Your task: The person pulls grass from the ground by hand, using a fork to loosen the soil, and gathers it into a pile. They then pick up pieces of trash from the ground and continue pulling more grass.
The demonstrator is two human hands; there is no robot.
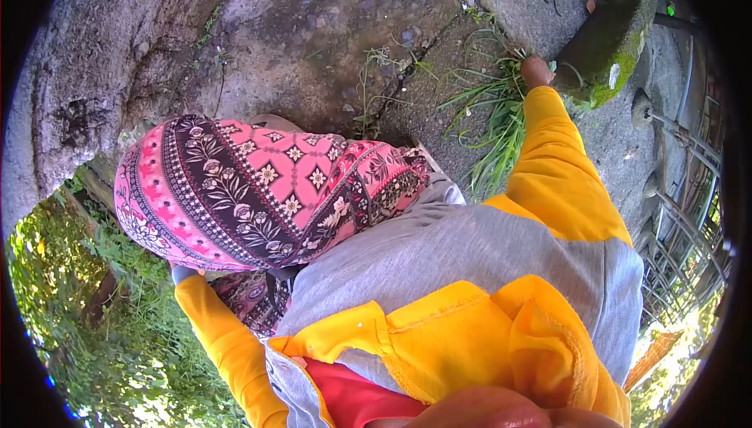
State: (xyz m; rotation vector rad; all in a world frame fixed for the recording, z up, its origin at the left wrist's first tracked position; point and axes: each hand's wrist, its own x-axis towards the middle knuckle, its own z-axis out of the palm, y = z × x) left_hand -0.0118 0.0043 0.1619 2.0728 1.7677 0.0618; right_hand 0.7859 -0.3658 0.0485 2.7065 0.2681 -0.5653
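Note:
At the upper right, my right hand (538,73) is closed on a clump of long green grass (501,115) that grows by a crack in the stone ground. The blades spread out to the left of and below the hand. A yellow sleeve covers that arm. My left arm, also in a yellow sleeve (223,342), reaches to the lower left, beside my knee under pink and black patterned cloth (274,185). The cloth hides nearly all of my left hand, and its fingers cannot be made out.
A mossy stone block (607,44) stands just right of my right hand. Thin weeds (368,83) grow along a crack in the ground (305,60). A rough rock face (102,60) rises at the left, with green plants (149,310) below it. Sticks and poles (685,193) lie at the right.

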